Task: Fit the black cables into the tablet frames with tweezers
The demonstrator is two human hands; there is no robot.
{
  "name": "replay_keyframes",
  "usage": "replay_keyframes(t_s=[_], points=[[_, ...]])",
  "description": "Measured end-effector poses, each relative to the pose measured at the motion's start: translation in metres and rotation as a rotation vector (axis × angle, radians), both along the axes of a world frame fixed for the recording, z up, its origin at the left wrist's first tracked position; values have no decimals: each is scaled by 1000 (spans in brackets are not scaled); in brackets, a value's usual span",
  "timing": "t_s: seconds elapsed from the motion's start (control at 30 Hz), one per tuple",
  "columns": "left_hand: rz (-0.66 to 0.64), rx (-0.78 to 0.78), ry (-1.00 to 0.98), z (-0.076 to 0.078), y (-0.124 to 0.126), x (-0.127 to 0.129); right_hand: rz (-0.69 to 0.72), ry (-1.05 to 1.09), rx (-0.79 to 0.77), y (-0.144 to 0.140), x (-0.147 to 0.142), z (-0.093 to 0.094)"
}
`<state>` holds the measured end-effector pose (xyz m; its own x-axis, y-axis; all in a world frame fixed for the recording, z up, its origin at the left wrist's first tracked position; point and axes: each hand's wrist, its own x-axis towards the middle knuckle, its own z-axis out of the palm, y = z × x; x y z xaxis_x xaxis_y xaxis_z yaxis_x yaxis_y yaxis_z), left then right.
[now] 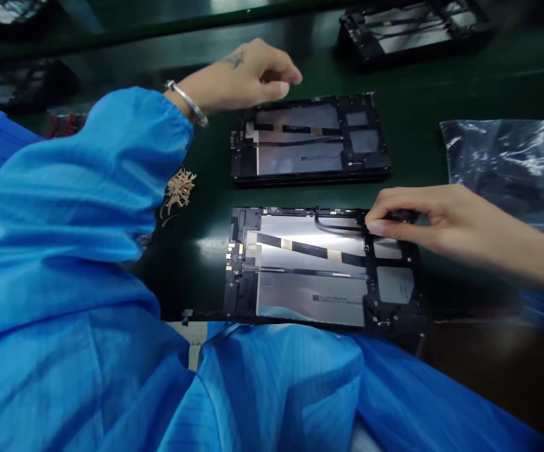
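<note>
An opened tablet housing [312,301], with a silvery panel, black ribbon cables and a black frame, lies flat in front of me at the table's near edge. At its upper right corner my right hand [422,216] has thumb and fingers pressed together on a small black part, mostly hidden by the fingers. A thin black cable [340,227] runs along the housing's top up to those fingertips. Above a second stack of similar housings [300,160] hovers my left hand [257,75]. Its fingers are bent, with a gap to the thumb and nothing visible between them.
A clear plastic bag [502,163] with dark contents lies at the right. Further back sits another stack of housings [408,31]. Beside my left sleeve are a pile of thin beige strips [180,188] and a blue bin [5,147].
</note>
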<state>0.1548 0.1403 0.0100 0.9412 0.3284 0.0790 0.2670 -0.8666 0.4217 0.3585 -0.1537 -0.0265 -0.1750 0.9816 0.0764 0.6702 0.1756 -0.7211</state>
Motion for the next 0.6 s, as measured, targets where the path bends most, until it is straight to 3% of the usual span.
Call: replay_keyframes(t_s=[0.1, 0.17, 0.27, 0.43, 0.6], points=[[-159, 104, -150, -2, -53, -15, -2, -20, -42, 2, -1, 2], [-256, 86, -243, -12, -85, -28, -20, -63, -119, 2, -3, 5], [-286, 17, -258, -32, -119, -47, -68, -136, -209, 2, -4, 8], [-294, -3, -175, -57, -142, -65, -109, -241, -268, 4, -3, 6], [-303, 44, -152, -65, -146, -68, -105, -338, -292, 6, -4, 7]])
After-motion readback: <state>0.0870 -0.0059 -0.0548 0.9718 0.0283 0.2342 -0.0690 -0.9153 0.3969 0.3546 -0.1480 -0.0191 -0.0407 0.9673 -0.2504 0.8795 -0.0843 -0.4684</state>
